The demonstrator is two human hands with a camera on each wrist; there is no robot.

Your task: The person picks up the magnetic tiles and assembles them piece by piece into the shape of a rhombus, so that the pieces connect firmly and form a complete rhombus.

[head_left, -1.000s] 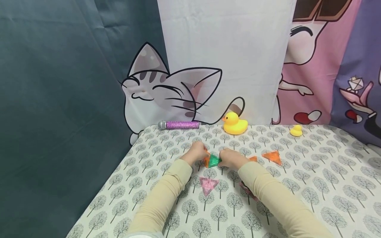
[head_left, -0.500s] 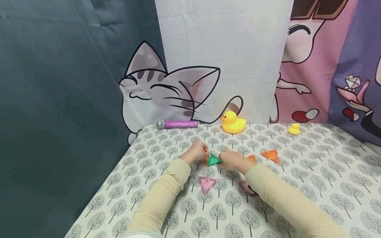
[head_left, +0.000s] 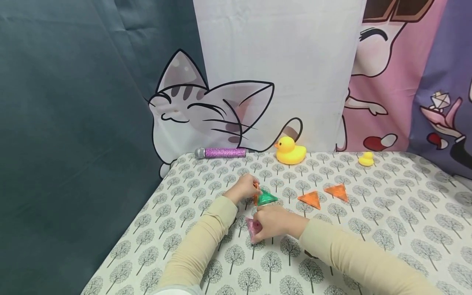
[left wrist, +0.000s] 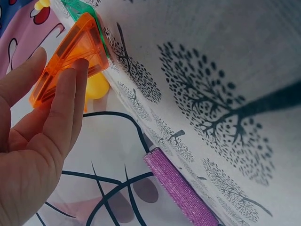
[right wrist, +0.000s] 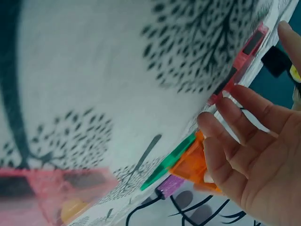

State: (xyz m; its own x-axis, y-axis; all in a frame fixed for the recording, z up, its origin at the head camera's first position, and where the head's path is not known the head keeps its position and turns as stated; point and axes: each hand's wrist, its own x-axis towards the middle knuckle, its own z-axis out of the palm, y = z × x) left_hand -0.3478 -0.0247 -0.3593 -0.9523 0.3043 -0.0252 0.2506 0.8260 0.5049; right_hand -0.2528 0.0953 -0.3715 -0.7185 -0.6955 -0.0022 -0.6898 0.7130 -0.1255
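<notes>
My left hand (head_left: 244, 187) pinches an orange triangular tile (left wrist: 70, 59) that stands on edge. Its base meets a green triangular tile (head_left: 266, 198), which lies flat on the cloth. Nearer to me, my right hand (head_left: 274, 223) reaches over a pink triangular tile (head_left: 252, 229) on the table. In the right wrist view, the fingertips (right wrist: 230, 92) touch or nearly touch that pink tile (right wrist: 240, 66), and the thumb is spread apart from them. Part of the tile is hidden by the hand in the head view. Another pink tile (right wrist: 47, 193) shows close to the right wrist camera.
Two loose orange triangular tiles (head_left: 311, 199) lie to the right of the green one. Along the back edge are a purple glitter microphone (head_left: 221, 153), a large yellow duck (head_left: 290, 150) and a small duck (head_left: 366, 159). A printed curtain (head_left: 280, 73) hangs behind the table.
My right hand has left the green tile and come toward me, over the pink tile. An orange tile it partly covered is now in full view. The left hand stays on its orange tile.
</notes>
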